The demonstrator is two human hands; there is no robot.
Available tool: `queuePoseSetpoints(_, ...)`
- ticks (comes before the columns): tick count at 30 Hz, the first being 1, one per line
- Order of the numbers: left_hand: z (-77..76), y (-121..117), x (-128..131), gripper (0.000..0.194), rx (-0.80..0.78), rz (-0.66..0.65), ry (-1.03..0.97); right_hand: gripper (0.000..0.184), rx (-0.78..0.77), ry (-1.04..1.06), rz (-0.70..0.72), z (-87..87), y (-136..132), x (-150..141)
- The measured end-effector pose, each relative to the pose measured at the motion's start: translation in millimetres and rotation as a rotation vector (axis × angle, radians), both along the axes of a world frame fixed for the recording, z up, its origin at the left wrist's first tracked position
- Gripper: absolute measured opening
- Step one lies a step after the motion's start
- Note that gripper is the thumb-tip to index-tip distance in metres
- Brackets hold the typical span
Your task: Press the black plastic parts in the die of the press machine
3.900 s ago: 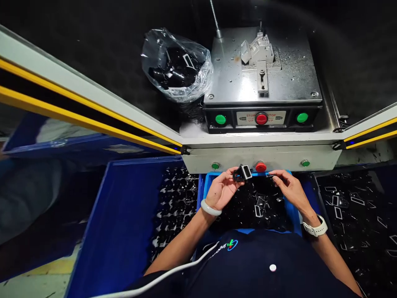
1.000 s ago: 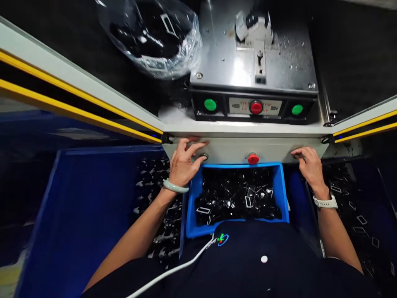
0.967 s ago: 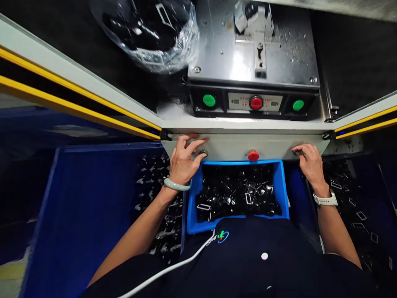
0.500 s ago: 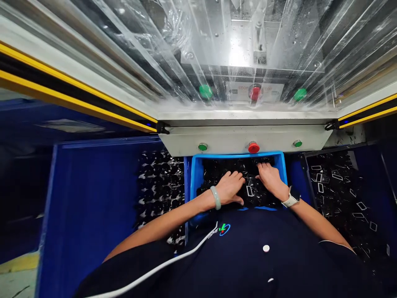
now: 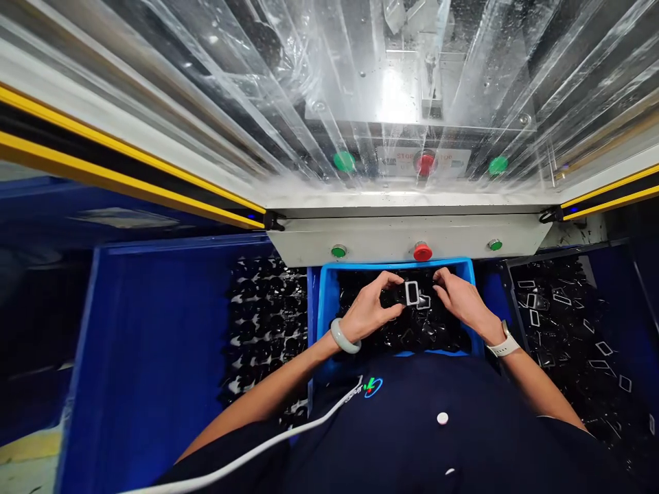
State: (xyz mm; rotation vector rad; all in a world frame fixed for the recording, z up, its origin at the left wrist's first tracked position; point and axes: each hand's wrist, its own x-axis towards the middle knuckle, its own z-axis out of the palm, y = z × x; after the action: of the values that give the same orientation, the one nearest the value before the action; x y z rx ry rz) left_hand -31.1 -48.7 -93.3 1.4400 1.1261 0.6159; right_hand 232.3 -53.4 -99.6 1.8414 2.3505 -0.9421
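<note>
Over the blue bin (image 5: 323, 302) my left hand (image 5: 368, 310) pinches a black plastic part with a white rectangular outline (image 5: 412, 293) between thumb and fingers. Facing it from the other side is my right hand (image 5: 466, 302), thumb and fingertips drawn close together. Whatever those right fingers may grip cannot be made out against the dark pile. Beneath both hands lie many glossy black parts (image 5: 406, 336), heaped loosely in the bin. Another part with a light outline (image 5: 423, 302) shows just right of the held one.
Behind the bin, a pale machine panel (image 5: 381, 241) carries a red button (image 5: 423, 252) and two green buttons. Clear plastic strips (image 5: 288, 123) hang above. Black parts in rows (image 5: 268, 309) lie left, loose ones (image 5: 561, 322) right. A white cable (image 5: 278, 440) crosses my shirt.
My left hand has risen from the pile and now holds a black part with a white outline. My right hand has shifted slightly right, its fingers lifted from the parts.
</note>
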Motion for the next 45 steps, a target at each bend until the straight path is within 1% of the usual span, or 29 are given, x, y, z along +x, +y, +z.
queuePoseSetpoints(2, -0.2, 1, 4, 0.034, -0.022, 0.078, -0.06, 0.023, 0.024, 0.167, -0.053, 6.5, 2, 2)
queuePoseSetpoints(5, -0.7, 1, 10, 0.032, -0.057, 0.133, -0.153, 0.023, 0.08, 0.35, -0.14, 15.5, 7, 6)
queuePoseSetpoints(8, 0.0, 2, 12, 0.032, -0.056, 0.158, -0.159, 0.017, 0.081, 0.461, -0.311, 24.2, 10, 9)
queuePoseSetpoints(10, 0.2, 2, 13, 0.031, -0.047, 0.166, -0.155, 0.017, 0.059, 0.504, -0.41, 30.5, 11, 9)
queuePoseSetpoints(12, -0.3, 2, 13, 0.031, -0.036, 0.167, -0.165, 0.019, 0.064, 0.523, -0.442, 36.9, 12, 9)
queuePoseSetpoints(15, -1.5, 3, 13, 0.032, -0.033, 0.169, -0.194, 0.02, 0.121, 0.533, -0.409, 44.0, 13, 7)
queuePoseSetpoints(17, -1.8, 3, 14, 0.034, -0.046, 0.177, -0.2, 0.019, 0.143, 0.546, -0.385, 45.5, 15, 5)
queuePoseSetpoints(23, -0.4, 6, 17, 0.038, -0.085, 0.209, -0.174, 0.016, 0.11, 0.552, -0.396, 38.3, 17, 3)
queuePoseSetpoints(29, 0.2, 8, 19, 0.04, -0.217, 0.227, -0.248, 0.016, 0.056, 0.548, -0.414, 31.3, 14, 0)
queuePoseSetpoints(32, 0.0, 8, 19, 0.042, -0.242, 0.234, -0.258, 0.016, 0.043, 0.552, -0.433, 31.9, 13, -1)
queuePoseSetpoints(34, -0.1, 8, 18, 0.042, -0.217, 0.23, -0.237, 0.018, 0.045, 0.577, -0.462, 35.9, 13, -2)
queuePoseSetpoints(37, 0.7, 8, 18, 0.039, -0.122, 0.205, -0.168, 0.02, 0.04, 0.647, -0.466, 48.9, 15, -7)
queuePoseSetpoints(41, 7.2, 9, 21, 0.031, -0.005, 0.118, -0.11, 0.013, 0.016, 0.672, -0.325, 69.1, 18, -23)
queuePoseSetpoints(43, 13.7, 10, 23, 0.028, 0.072, 0.082, -0.06, 0.01, 0.023, 0.643, -0.271, 73.2, 20, -32)
queuePoseSetpoints(45, 21.4, 12, 26, 0.027, 0.142, 0.063, -0.001, 0.009, 0.038, 0.634, -0.261, 72.3, 22, -38)
